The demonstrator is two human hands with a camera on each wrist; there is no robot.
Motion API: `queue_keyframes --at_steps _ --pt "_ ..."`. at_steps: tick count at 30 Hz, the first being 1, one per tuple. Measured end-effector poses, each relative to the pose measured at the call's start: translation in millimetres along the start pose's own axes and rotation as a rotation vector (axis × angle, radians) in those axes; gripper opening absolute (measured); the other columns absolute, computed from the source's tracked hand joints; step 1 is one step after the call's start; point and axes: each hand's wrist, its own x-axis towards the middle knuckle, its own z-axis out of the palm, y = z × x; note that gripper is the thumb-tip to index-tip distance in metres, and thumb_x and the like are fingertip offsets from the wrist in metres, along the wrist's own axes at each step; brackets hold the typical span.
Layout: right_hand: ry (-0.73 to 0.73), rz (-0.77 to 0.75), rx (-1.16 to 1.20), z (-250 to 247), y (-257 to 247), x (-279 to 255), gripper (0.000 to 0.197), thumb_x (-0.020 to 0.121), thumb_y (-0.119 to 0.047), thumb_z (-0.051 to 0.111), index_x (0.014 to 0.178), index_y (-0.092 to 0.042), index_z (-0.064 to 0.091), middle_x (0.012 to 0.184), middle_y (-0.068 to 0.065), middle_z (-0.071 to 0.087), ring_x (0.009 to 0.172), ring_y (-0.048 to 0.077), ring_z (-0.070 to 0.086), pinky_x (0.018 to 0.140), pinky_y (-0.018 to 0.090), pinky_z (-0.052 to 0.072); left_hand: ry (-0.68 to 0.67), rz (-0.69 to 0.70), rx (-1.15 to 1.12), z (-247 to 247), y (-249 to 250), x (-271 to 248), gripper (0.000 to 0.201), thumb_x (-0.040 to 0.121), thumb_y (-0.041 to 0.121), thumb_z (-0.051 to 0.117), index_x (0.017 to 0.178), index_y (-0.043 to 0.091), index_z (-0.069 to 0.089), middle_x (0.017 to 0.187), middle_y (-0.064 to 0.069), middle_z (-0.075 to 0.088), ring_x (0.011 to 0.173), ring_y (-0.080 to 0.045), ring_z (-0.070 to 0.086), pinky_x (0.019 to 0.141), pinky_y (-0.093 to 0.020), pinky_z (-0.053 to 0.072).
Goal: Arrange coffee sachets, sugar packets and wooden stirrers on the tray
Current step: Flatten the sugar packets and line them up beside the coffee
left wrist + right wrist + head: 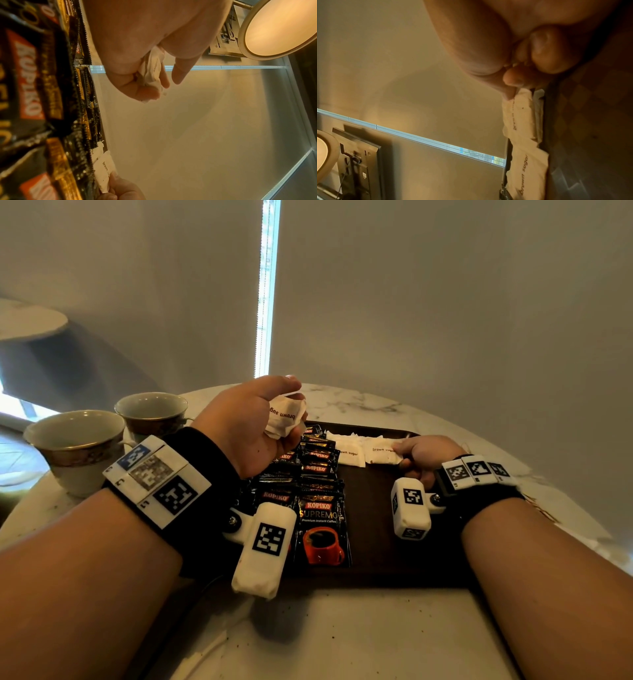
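I see my left hand [253,419], centre frame above the coffee sachets [320,491], fingers curled round a bunch of sugar packets [286,416]; my right hand [423,455], at centre right, pinches a brown sugar packet [382,455] lying on the dark tray [394,563]. Two cups [78,446] stand at left.

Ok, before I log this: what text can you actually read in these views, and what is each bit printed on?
"KOPIKO": red band on the coffee sachets lined up on the tray.
"SUPREMO" and "Premium Instant Coffee": nearest sachet, under the brand.
"brown sugar": sugar packets on the tray.
"brown sug", upside down: crumpled packets gripped in the left hand.
"brown su": packet pinched by the right hand.
Wristband markers: square codes, no words.
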Motion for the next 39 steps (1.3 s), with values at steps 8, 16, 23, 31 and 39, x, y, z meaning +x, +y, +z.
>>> queue_keyframes --at_steps 8,16,23,31,39 --pt "-0.025 0.012 0.023 1 0 2 0.028 0.102 -0.023 0.052 0.122 -0.009 0.064 0.061 0.001 0.044 0.042 0.010 0.034 0.041 0.022 0.025 0.009 -0.002 0.018 0 -2 0 0.025 0.094 0.027 0.068 0.109 0.007 0.065 0.100 -0.012 0.059 0.075 -0.020 0.058 0.049 -0.025 0.051" --pt "-0.020 0.022 0.062 2 3 16 0.022 0.099 -0.023 0.055 0.115 -0.010 0.063 0.079 0.004 0.056 0.051 0.011 0.040 0.054 0.025 0.025 0.015 -0.001 0.016 1 -3 -2 0.025 0.093 0.024 0.068 0.110 0.006 0.065 0.100 -0.013 0.060 0.073 -0.021 0.059 0.048 -0.026 0.051" --pt "-0.034 0.011 0.053 0 4 22 0.012 0.100 -0.016 0.053 0.104 -0.010 0.062 0.082 0.005 0.057 0.057 0.012 0.043 0.055 0.024 0.029 0.012 0.030 0.016 3 -3 -5 0.017 0.095 0.021 0.064 0.108 0.010 0.067 0.104 -0.013 0.060 0.079 -0.022 0.059 0.048 -0.027 0.051" --pt "-0.091 0.003 0.010 -1 1 22 0.017 0.102 -0.012 0.045 0.104 -0.021 0.059 0.087 0.006 0.058 0.059 0.012 0.043 0.057 0.025 0.027 0.016 0.061 0.023 5 -3 -7 0.013 0.098 0.016 0.058 0.105 0.013 0.068 0.105 -0.012 0.061 0.084 -0.024 0.060 0.047 -0.025 0.051" --pt "-0.082 0.000 0.004 -1 2 18 0.017 0.102 -0.010 0.045 0.099 -0.021 0.059 0.074 0.005 0.056 0.056 0.012 0.042 0.057 0.024 0.027 0.009 0.048 0.013 5 -4 -8 0.021 0.098 0.011 0.050 0.108 0.013 0.068 0.114 -0.014 0.059 0.089 -0.026 0.058 0.048 -0.026 0.052"
